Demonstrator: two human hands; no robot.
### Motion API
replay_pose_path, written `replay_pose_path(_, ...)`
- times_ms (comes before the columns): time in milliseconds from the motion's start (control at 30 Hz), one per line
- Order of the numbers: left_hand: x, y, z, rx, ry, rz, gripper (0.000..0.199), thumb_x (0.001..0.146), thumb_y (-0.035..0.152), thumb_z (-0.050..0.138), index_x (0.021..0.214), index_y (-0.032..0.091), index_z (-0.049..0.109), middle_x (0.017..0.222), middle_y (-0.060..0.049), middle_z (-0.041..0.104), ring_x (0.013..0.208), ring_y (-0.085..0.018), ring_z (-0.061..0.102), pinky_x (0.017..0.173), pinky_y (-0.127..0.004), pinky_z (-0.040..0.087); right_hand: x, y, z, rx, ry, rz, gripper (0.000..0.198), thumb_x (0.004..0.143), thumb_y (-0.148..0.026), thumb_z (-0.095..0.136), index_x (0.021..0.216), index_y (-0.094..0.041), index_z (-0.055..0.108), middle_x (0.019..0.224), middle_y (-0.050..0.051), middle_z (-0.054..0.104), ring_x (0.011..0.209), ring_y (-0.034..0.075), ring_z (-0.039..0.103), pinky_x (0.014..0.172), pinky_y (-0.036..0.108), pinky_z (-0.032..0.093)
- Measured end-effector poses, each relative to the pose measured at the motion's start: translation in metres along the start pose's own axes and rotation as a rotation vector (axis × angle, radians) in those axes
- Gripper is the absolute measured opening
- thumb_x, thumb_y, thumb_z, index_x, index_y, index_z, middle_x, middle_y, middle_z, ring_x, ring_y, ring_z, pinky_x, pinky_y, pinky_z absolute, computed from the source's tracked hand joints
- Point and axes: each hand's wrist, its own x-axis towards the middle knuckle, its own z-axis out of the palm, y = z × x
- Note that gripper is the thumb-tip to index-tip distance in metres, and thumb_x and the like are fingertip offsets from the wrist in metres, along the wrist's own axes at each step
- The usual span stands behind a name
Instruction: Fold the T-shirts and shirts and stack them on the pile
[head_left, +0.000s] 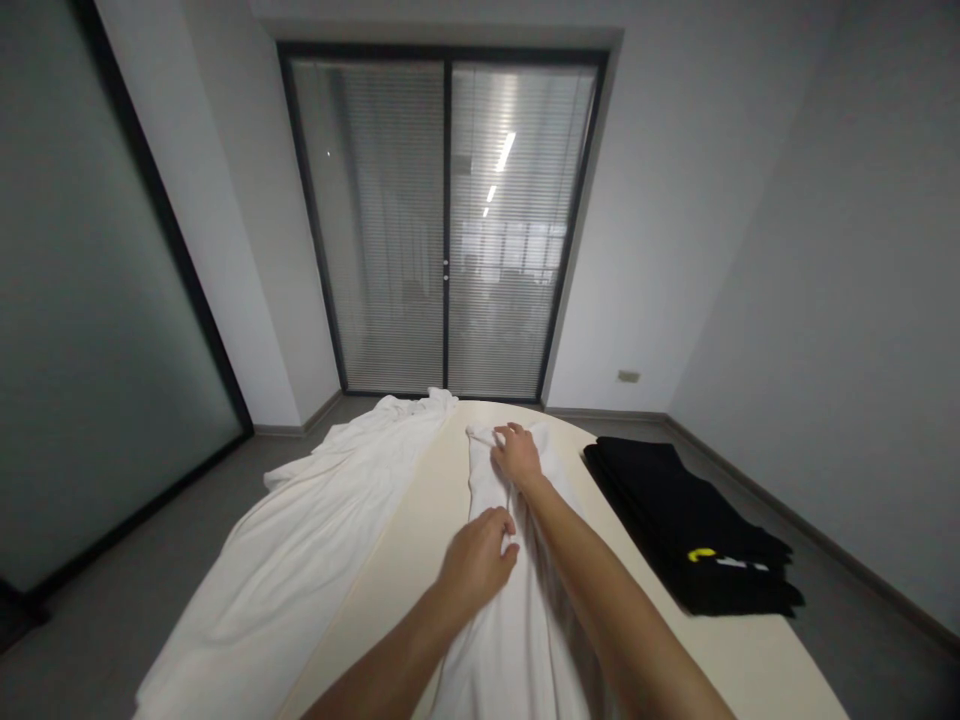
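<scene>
A long strip of white cloth [495, 650], lengthwise and wrinkled, lies along the middle of the table; I cannot tell what kind of garment it is. Over its far end is my right hand [517, 455], its fingers stretched to the left and apart, touching the fabric. Closer to me, my left hand [480, 555] rests at the left side of the same cloth. Its fingers are loosely bent, with a gap between thumb and forefinger and no fabric visible between them. My right forearm covers part of the strip's right side.
A large heap of white fabric [300, 545] spreads along the left of the cream table [409, 520] and hangs past its edge. Folded black garments [667, 510] with a yellow and white print are stacked at the right edge. Beyond the rounded far end stand glass doors [446, 220] with blinds.
</scene>
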Motion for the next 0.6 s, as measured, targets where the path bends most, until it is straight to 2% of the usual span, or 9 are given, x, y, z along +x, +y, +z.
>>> replay_pose_path(100,-0.004,0.001,0.004,0.063,0.012,0.039,0.014,0.083,0.017,0.055,0.096,0.024,0.058,0.099,-0.004,0.068,0.093,-0.022,0.065,0.082,-0.03,0.045,0.004,-0.009,-0.002,-0.054,-0.042,-0.095,0.043,0.089,-0.025,0.055,0.131,-0.023,0.062,0.14,0.01,0.056,0.128,0.028,0.046,0.105,0.038,0.037)
replay_pose_path(233,-0.002,-0.001,0.003,0.038,0.046,0.002,0.015,0.087,0.019,0.05,0.097,0.026,0.058,0.089,-0.004,0.07,0.082,-0.021,0.067,0.074,-0.03,0.046,0.019,-0.019,0.001,-0.09,-0.105,-0.179,0.04,0.093,-0.022,0.05,0.131,-0.025,0.06,0.129,0.007,0.065,0.128,0.026,0.045,0.104,0.035,0.038)
replay_pose_path(333,0.002,-0.008,-0.002,-0.045,0.106,-0.044,0.021,0.089,0.014,0.044,0.098,0.027,0.058,0.086,-0.002,0.071,0.079,-0.019,0.068,0.073,-0.027,0.048,0.034,-0.023,0.006,-0.112,-0.152,-0.191,0.036,0.094,-0.019,0.048,0.124,-0.027,0.064,0.129,0.005,0.065,0.134,0.027,0.041,0.104,0.038,0.039)
replay_pose_path(400,0.004,-0.014,-0.003,-0.031,0.167,-0.028,0.025,0.087,0.012,0.044,0.1,0.026,0.06,0.094,-0.005,0.071,0.091,-0.02,0.068,0.083,-0.03,0.049,0.043,-0.024,0.01,-0.121,-0.18,-0.185,0.034,0.093,-0.018,0.049,0.119,-0.028,0.068,0.129,0.004,0.066,0.136,0.028,0.039,0.105,0.04,0.038)
replay_pose_path(467,0.004,-0.019,-0.002,0.022,0.207,0.023,0.033,0.082,0.011,0.049,0.11,0.023,0.061,0.113,-0.009,0.07,0.11,-0.023,0.062,0.099,-0.035,0.045,0.05,-0.024,0.014,-0.123,-0.199,-0.17,0.033,0.091,-0.017,0.05,0.114,-0.027,0.072,0.125,0.005,0.068,0.135,0.028,0.04,0.105,0.04,0.038)
replay_pose_path(533,0.003,-0.021,0.001,0.065,0.173,0.059,0.048,0.079,0.014,0.053,0.127,0.018,0.058,0.137,-0.012,0.059,0.131,-0.025,0.05,0.114,-0.04,0.035,0.057,-0.024,0.017,-0.117,-0.206,-0.145,0.033,0.09,-0.016,0.051,0.112,-0.027,0.073,0.122,0.005,0.069,0.132,0.028,0.045,0.104,0.038,0.039)
replay_pose_path(600,0.0,-0.02,0.002,0.107,0.084,0.033,0.057,0.082,0.021,0.054,0.138,0.015,0.052,0.152,-0.013,0.045,0.142,-0.027,0.038,0.12,-0.042,0.026,0.063,-0.022,0.018,-0.102,-0.197,-0.112,0.035,0.089,-0.016,0.05,0.114,-0.027,0.072,0.123,0.005,0.068,0.127,0.026,0.049,0.103,0.035,0.039)
